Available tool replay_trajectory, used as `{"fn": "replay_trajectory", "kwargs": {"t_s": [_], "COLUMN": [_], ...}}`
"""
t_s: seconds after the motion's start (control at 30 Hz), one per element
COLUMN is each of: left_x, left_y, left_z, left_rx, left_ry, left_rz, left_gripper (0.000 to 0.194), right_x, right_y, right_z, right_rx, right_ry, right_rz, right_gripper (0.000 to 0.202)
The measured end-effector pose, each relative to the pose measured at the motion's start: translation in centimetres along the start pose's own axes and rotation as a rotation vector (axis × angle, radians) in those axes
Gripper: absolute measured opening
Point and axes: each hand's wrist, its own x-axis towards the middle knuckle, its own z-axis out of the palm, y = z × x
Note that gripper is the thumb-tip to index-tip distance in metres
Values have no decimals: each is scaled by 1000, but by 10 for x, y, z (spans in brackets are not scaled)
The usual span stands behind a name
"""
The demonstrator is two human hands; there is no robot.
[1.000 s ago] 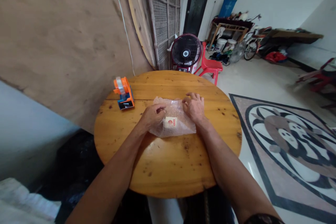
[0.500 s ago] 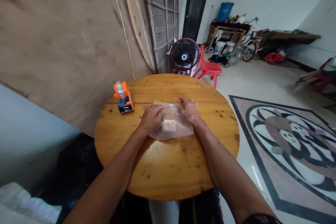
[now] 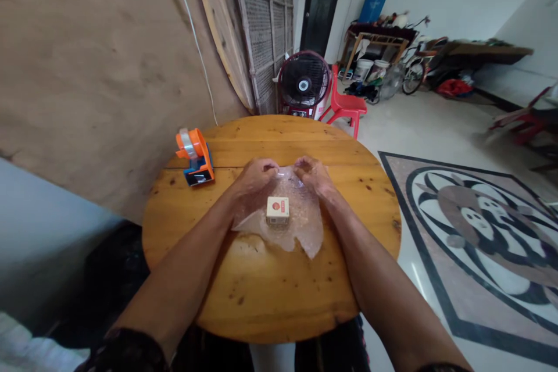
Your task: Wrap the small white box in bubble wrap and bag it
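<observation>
A sheet of bubble wrap (image 3: 305, 218) lies spread on the round wooden table (image 3: 279, 296). On it sits a small cream box (image 3: 278, 209) with red print on its top. My left hand (image 3: 260, 175) pinches the far edge of the wrap on the left, fingers closed. My right hand (image 3: 313, 173) grips the same far edge a little to the right, its fingers bent around the film. Neither hand touches the box. The near edge of the wrap is uneven and lies loose.
An orange and blue tape dispenser (image 3: 195, 157) stands at the table's left edge. Beyond the table are a fan (image 3: 304, 84) and a red plastic chair (image 3: 346, 103). A brown wall (image 3: 100, 58) runs along the left side.
The wrap, which lay over the box, is now opened out with the box uncovered on top. Both hands have moved to its far edge and closed there.
</observation>
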Motion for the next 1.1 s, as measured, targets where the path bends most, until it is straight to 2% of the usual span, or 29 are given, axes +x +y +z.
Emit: {"fn": "replay_trajectory", "kwargs": {"t_s": [0.07, 0.2, 0.4, 0.6, 0.77, 0.97, 1.1], "left_x": [-1, -1, -2, 3, 3, 0, 0], "left_y": [-5, -10, -14, -20, -22, -18, -16], "left_z": [-3, -7, -9, -6, -2, 1, 2], "left_rx": [-79, -75, -149, -13, 81, 332, 379], "left_ry": [23, 43, 67, 126, 167, 186, 184], "left_rz": [-30, -61, -21, -49, -65, -46, -57], "left_gripper": [27, 25, 25, 27, 28, 26, 25], "right_x": [3, 5, 5, 1, -6, -14, -25], "right_y": [4, 8, 7, 2, -8, -11, -31], "right_z": [4, 6, 1, -2, -4, -4, -15], "right_rx": [56, 123, 202, -96, -388, -631, -670], "right_ry": [-12, 11, 66, 123, 96, 166, 245], "right_rz": [10, 46, 111, 110, 103, -42, -193], "right_gripper": [15, 15, 18, 18, 21, 31, 28]}}
